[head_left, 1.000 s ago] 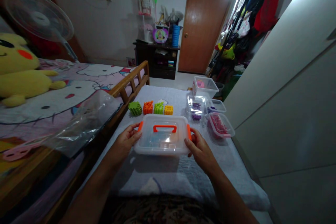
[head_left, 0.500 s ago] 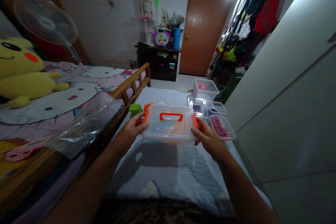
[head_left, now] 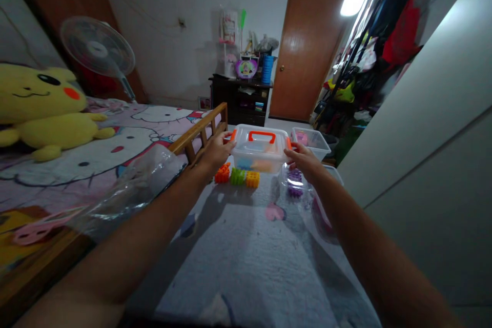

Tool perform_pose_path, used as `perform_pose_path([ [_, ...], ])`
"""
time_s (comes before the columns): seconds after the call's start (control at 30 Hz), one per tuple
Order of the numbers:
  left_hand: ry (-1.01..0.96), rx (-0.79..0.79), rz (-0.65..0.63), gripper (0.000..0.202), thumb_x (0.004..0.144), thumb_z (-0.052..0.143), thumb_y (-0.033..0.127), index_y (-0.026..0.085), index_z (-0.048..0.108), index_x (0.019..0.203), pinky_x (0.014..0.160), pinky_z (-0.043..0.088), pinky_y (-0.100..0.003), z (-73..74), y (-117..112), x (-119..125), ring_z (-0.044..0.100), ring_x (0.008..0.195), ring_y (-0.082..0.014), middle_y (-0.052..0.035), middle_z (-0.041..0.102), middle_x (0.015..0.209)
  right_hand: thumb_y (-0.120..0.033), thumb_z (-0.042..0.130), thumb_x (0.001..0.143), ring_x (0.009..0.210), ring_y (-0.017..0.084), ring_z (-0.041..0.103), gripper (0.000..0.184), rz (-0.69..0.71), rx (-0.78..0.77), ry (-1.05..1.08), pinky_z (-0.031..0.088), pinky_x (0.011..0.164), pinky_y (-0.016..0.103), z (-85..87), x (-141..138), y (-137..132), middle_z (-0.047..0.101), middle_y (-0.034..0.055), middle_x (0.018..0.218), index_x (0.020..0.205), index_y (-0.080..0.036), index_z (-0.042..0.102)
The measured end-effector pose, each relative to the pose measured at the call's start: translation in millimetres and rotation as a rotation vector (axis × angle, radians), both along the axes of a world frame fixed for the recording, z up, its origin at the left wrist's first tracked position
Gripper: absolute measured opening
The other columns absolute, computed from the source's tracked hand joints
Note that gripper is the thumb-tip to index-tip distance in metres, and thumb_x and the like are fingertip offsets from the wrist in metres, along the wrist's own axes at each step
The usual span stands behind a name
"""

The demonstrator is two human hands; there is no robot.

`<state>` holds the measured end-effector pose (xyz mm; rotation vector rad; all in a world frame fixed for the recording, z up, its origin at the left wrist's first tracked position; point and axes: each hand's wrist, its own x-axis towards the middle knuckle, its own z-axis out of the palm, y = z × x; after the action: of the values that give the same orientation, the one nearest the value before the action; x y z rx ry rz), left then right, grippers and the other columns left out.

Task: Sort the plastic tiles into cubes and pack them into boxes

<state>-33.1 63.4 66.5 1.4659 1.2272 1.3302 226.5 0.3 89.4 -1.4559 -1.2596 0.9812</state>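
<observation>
A clear plastic storage box (head_left: 261,151) with a lid, orange side clips and an orange handle is held out in front of me, raised above the far part of the bed. Blue and orange pieces show blurrily through its wall. My left hand (head_left: 220,151) grips its left end by the clip, and my right hand (head_left: 303,158) grips the right end. Nearer than the box, on the sheet, stand orange blocks (head_left: 222,173), green blocks (head_left: 237,177) and yellow blocks (head_left: 252,180). A clear container with purple pieces (head_left: 294,183) lies below my right hand.
Behind my right hand stands an open clear bin (head_left: 313,141) with a pink item. A container with pink contents (head_left: 323,215) is partly hidden by my right forearm. At left are a wooden bed rail (head_left: 200,136), a plastic bag (head_left: 142,189) and a yellow plush toy (head_left: 49,113).
Both hands have carried the storage box forward, away from me. The orange, green and yellow blocks now show in front of it. The camera view has shifted too.
</observation>
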Motion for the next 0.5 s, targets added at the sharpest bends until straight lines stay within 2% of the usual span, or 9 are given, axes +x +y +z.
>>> perform_pose_path([
  [0.2,-0.053,-0.057,-0.019,0.047,0.07,0.066,0.02,0.014,0.06,0.117,0.067,0.044,-0.025,-5.6,36,15,0.058,0.072,-0.0152,-0.0051,0.065,0.088,-0.021,0.058,0.09,0.052,0.009,0.054,0.019,-0.101,-0.061,-0.051,0.042,0.045,0.019,-8.0,-2,37,0.059,-0.0012,0.073,0.107,-0.014,0.054],
  [0.33,-0.089,-0.113,-0.029,0.044,0.066,0.066,0.016,0.013,0.063,0.11,0.066,0.044,-0.026,-9.9,55,22,0.057,0.068,-0.0141,-0.0037,0.064,0.082,-0.018,0.061,0.088,0.051,0.008,0.054,0.015,-0.119,-0.071,-0.066,0.042,0.046,0.018,-21.7,0,59,0.059,-0.0014,0.068,0.1,-0.013,0.055],
  [0.5,-0.127,-0.177,-0.074,0.043,0.061,0.068,0.01,0.012,0.064,0.103,0.067,0.046,-0.026,-19.7,71,22,0.058,0.065,-0.0128,-0.0026,0.065,0.077,-0.02,0.07,0.082,0.048,0.009,0.054,0.021,-0.135,-0.088,-0.069,0.042,0.045,0.018,-43.6,6,79,0.058,-0.0023,0.063,0.095,-0.013,0.055],
])
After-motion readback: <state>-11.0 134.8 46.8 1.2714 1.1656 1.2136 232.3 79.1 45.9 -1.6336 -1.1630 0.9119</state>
